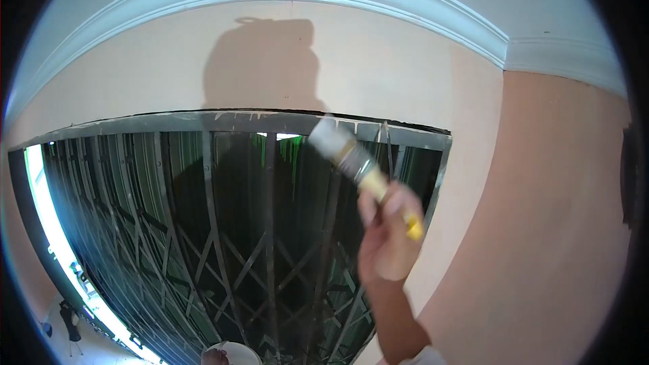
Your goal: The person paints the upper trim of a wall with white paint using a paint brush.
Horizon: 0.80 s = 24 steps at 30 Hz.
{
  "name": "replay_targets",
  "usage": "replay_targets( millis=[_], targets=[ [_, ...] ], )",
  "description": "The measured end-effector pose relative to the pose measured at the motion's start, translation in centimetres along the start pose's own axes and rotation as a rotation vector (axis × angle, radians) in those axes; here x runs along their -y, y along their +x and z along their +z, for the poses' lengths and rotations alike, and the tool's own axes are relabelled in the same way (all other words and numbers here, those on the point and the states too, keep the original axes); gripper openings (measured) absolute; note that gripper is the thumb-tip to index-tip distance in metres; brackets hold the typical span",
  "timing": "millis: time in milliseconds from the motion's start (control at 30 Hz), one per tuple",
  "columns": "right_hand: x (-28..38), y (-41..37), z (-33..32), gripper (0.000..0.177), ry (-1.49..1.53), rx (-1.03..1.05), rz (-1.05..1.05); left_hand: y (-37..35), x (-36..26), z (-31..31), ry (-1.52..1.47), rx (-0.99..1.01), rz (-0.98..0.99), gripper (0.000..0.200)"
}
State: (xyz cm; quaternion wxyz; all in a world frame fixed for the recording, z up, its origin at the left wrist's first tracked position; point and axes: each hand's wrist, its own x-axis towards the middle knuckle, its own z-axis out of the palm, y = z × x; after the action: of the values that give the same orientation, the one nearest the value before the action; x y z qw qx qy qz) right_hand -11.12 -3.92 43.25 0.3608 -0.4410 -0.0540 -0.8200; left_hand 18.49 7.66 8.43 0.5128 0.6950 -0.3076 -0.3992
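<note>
My right hand (pixel 391 236) is raised with its fingers wrapped round the handle of a paintbrush (pixel 348 155). The brush has a pale wooden handle with a yellow end, a metal ferrule and whitish bristles, slightly blurred. Its bristles point up and left, overlapping the dark metal top rail (pixel 270 122) of the gate frame in this view. At the bottom edge, part of my left hand (pixel 215 357) grips the rim of a white bucket (pixel 242 351); most of both is cut off by the frame.
A dark folding lattice gate (pixel 250 250) fills the opening, with a bright gap (pixel 57 230) at left. Above is a peach wall (pixel 385 61) bearing a shadow, then white cornice (pixel 405 0). Another peach wall (pixel 547 216) stands at right. Pale drips mark the rail.
</note>
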Motion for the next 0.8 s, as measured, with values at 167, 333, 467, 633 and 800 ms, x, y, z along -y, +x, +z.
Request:
replay_targets(
  millis=[167,333,467,633,800],
  targets=[
    [2.7,13.0,4.3,0.026,-0.249,0.079,-0.412,0.3,0.2,0.4,-0.172,0.018,-0.144,0.035],
    [0.1,21.7,5.3,0.023,-0.359,0.195,-0.585,2.0,3.6,0.5,-0.062,0.027,0.041,0.030],
    [-1.6,24.3,5.9,0.022,-0.477,0.215,-0.637,0.6,1.6,0.8,-0.292,0.025,-0.089,0.021],
    [-2.5,26.8,5.8,0.021,-0.512,0.214,-0.651,1.4,3.0,0.4,-0.106,0.022,0.031,0.021],
    [-0.1,28.7,2.1,0.019,-0.586,-0.035,-0.898,2.4,4.2,0.1,0.047,0.011,0.065,0.024]
  ],
)
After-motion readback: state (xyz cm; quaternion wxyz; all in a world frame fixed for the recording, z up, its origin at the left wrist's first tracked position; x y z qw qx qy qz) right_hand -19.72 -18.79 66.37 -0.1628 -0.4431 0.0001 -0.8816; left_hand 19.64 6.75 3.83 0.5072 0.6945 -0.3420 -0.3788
